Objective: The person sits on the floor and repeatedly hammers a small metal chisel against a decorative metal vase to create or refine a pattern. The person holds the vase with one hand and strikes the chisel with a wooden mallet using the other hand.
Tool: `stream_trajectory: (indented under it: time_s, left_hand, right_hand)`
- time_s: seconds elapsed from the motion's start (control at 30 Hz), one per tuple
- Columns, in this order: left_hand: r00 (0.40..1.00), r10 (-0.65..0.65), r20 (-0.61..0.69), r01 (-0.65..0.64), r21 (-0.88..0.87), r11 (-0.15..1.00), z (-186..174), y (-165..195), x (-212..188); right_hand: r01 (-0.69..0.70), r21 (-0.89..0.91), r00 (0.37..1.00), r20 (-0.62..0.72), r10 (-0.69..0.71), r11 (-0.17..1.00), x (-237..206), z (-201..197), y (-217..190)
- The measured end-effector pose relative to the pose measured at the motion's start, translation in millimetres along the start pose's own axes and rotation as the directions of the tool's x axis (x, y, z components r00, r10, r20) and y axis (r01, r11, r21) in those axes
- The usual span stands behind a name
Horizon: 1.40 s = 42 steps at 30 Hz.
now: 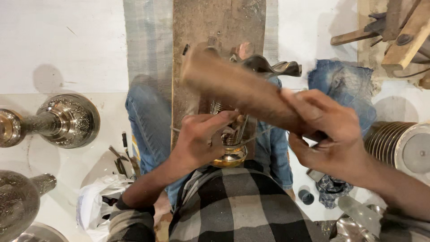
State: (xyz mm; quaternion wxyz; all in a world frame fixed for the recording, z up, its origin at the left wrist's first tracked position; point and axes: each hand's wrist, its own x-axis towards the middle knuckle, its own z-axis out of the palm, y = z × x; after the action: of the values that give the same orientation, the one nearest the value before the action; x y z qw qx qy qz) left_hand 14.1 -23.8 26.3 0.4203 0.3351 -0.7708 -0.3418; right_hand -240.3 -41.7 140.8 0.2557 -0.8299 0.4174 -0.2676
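My right hand [329, 134] grips a thick wooden mallet [237, 89], blurred in motion, slanting up to the left over a wooden plank [197, 27]. My left hand [199, 139] steadies a shiny ribbed metal vase [230, 152] lying on the plank between my knees, fingers pinched near a thin tool against its body. The vase's wavy dark rim [273, 66] shows beyond the mallet. Its golden base points toward my checked shirt.
An engraved silver vase [62, 120] lies at the left, another [20, 199] below it. A white plastic bag [96, 201] and small tools [123, 157] sit by my left leg. A ribbed metal pot [401, 145] is at the right, wooden pieces [394, 31] at the top right.
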Motion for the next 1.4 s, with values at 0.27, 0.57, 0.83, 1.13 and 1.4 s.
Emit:
stream_trajectory:
  time_s: [0.27,0.57,0.83,1.13,1.4]
  left_hand:
    - [0.953,-0.035,0.303,0.008,0.088,0.996,-3.2,-7.0,13.5]
    - [0.826,0.165,0.538,-0.3,0.173,0.938,-4.6,-9.7,38.6]
    - [0.707,0.273,0.652,-0.328,-0.04,0.944,-6.7,-14.2,49.5]
    - [0.812,0.36,0.459,-0.306,-0.191,0.933,-14.8,-25.2,46.4]
    - [0.918,0.015,0.397,0.011,-0.065,0.998,-7.9,-8.9,38.8]
  right_hand:
    - [0.095,0.105,0.897,-0.44,-0.039,0.99,-61.0,34.9,20.6]
    - [-0.122,-0.01,0.869,-0.484,0.102,0.992,-142.7,87.0,26.6]
    - [-0.444,0.195,0.691,-0.547,0.473,0.874,-196.4,141.1,10.7]
    - [-0.279,-0.202,0.786,-0.61,0.103,0.939,-193.9,153.3,16.5]
    - [-0.502,0.487,0.568,-0.438,0.697,0.715,-182.4,166.0,5.8]
